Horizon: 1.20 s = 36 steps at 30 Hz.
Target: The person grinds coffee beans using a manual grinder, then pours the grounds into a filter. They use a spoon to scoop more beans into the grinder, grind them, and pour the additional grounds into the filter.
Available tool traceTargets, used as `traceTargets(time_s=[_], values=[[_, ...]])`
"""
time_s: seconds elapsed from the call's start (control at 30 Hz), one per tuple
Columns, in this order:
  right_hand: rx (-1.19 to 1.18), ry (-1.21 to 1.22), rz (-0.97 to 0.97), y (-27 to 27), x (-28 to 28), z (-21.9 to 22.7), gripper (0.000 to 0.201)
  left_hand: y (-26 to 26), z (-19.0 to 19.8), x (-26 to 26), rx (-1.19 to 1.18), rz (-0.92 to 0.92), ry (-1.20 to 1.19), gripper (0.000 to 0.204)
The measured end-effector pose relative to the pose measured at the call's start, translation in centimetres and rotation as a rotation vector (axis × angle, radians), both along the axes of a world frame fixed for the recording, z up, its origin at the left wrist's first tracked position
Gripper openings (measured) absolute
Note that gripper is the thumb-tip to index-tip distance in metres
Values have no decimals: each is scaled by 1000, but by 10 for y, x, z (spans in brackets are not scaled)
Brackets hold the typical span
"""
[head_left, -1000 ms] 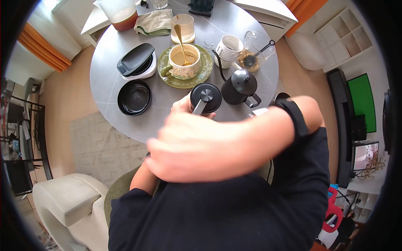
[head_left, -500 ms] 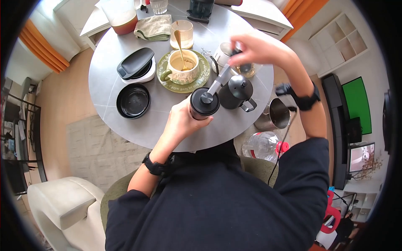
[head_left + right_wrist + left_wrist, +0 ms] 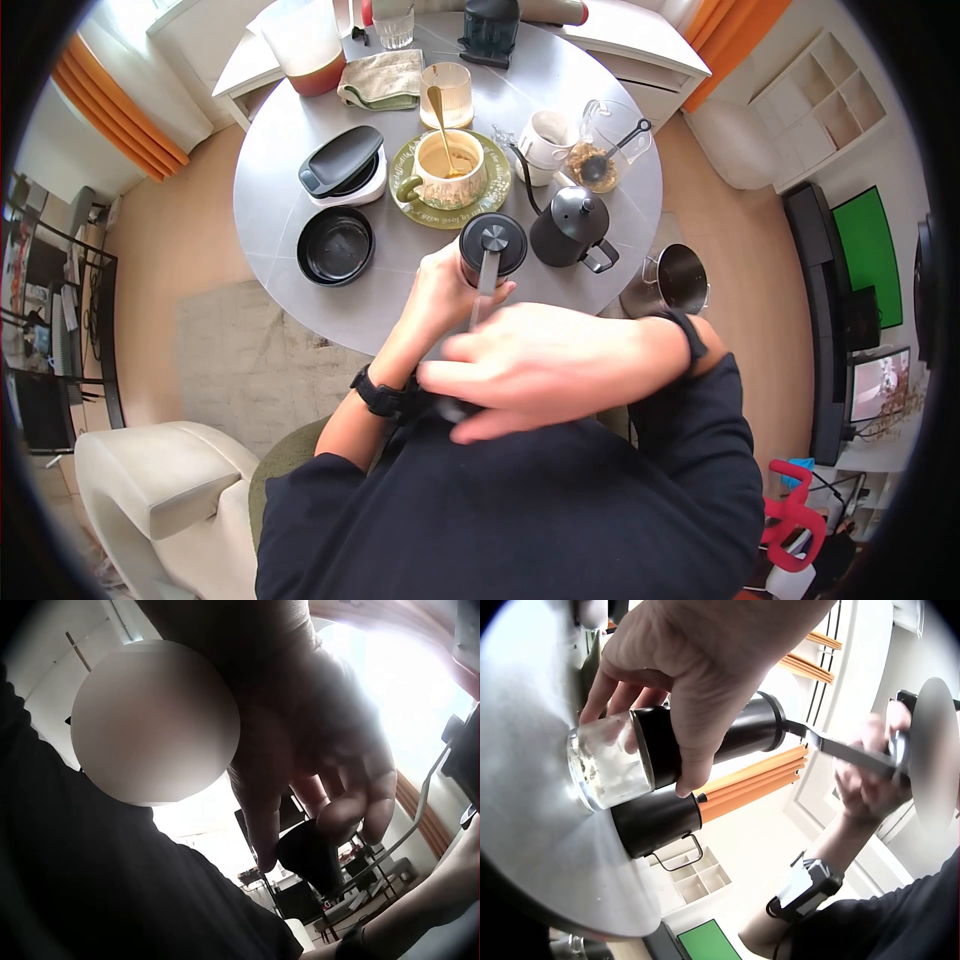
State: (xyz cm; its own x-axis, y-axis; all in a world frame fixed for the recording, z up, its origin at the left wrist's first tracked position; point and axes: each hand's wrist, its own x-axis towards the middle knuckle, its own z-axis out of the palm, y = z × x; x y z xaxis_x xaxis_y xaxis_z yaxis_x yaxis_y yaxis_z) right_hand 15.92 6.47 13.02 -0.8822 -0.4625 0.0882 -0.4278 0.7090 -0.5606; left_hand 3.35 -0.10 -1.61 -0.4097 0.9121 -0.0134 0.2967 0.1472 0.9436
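Observation:
A black hand coffee grinder [image 3: 493, 245] stands at the table's near edge, its long metal crank [image 3: 847, 752] reaching toward the person's chest. My left hand [image 3: 440, 290] grips its black body, thumb on one side and fingers round the other. Below that grip, the grinder's clear glass jar [image 3: 615, 769] shows some pale grounds inside. My right hand [image 3: 545, 355], blurred in the head view, is in front of the chest at the crank's end. In the right wrist view its fingers and thumb hold the dark crank knob [image 3: 307, 855].
Right of the grinder stands a black gooseneck kettle [image 3: 570, 230]. Beyond it a cup [image 3: 450, 185] with a gold spoon sits on a green plate [image 3: 410, 165]. A black bowl [image 3: 336, 246] lies to the left, and a metal pot [image 3: 665, 280] is beyond the table's right edge.
My right hand has swung the crank from near the chest out to the far right over the table, then back to the chest. The left hand keeps its grip on the grinder.

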Motion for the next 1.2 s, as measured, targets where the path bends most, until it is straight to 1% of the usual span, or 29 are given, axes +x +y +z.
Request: traceTargets(time_s=[0.03,0.07,0.1,0.13,0.17,0.23,0.27,0.33,0.37,0.4,0.43,0.47,0.5,0.53,0.6,0.63,0.67,0.73,0.77,0.8,0.87,0.9,0.93,1.0,1.03,1.07,1.13,1.17,1.2], values=[[-9,36,1,-10,-18,-11,40,-4,-28,-1,66,21,196,36],[63,51,-41,-16,-34,-15,38,-5,-40,-3,116,29,274,35],[40,117,-98,-21,-53,-13,41,-7,-52,-5,164,42,354,34],[29,195,-157,-20,-71,-22,43,-4,-47,-5,196,41,313,37],[106,285,-209,-15,-87,-25,42,0,-41,-3,227,39,268,40],[234,410,-383,1,-91,-23,43,5,-26,2,283,39,168,46],[253,471,-446,10,-84,-19,42,2,-12,0,175,-11,146,54],[51,595,-519,32,-54,-21,43,-5,14,-5,-47,-117,122,70],[-51,603,-583,39,-33,-21,42,-6,23,-6,-97,-138,94,72],[-125,517,-709,42,-11,-24,40,-6,26,-6,-147,-161,65,74],[-203,428,-834,46,10,-28,38,-8,24,-6,14,-113,68,73],[-269,341,-898,52,25,-40,37,-3,17,-9,205,-91,63,71],[-339,250,-961,57,38,-56,37,0,20,-12,188,-121,83,66],[-383,71,-989,60,49,-66,42,-1,24,-13,169,-151,103,62],[-453,17,-919,63,56,-92,53,-2,33,-11,136,-182,86,58],[-469,-68,-870,66,56,-100,63,-1,39,-10,120,-201,80,56],[-493,-95,-801,67,53,-104,69,-1,47,-9,164,-223,25,55],[-768,-228,-534,75,41,-122,74,-4,68,-6,242,-266,-92,54],[-999,-351,-338,76,31,-127,82,-2,80,-5,370,-332,-183,52],[-950,-328,-182,79,19,-128,79,-2,90,-5,393,-384,-235,53],[-1217,-557,26,62,-2,-107,83,0,103,-3,444,-392,-376,53],[-1235,-542,-2,58,-8,-111,78,-3,111,-1,396,-349,-409,55],[-1266,-517,-24,56,-13,-110,75,-5,117,-3,388,-301,-324,53],[-1332,-468,-72,49,-21,-107,70,-6,121,-8,438,-273,-357,43],[-1228,-298,-261,40,-23,-100,64,-6,120,-10,463,-173,-259,38],[-1007,-179,-368,43,-29,-101,65,-6,117,-13,487,-75,-164,33],[-926,117,-639,24,-38,-97,65,-1,110,-25,487,49,-142,38],[-876,126,-649,18,-38,-91,78,-1,113,-30,482,76,-148,41],[-991,94,-597,15,-38,-91,77,-3,117,-33,495,57,-225,35]])
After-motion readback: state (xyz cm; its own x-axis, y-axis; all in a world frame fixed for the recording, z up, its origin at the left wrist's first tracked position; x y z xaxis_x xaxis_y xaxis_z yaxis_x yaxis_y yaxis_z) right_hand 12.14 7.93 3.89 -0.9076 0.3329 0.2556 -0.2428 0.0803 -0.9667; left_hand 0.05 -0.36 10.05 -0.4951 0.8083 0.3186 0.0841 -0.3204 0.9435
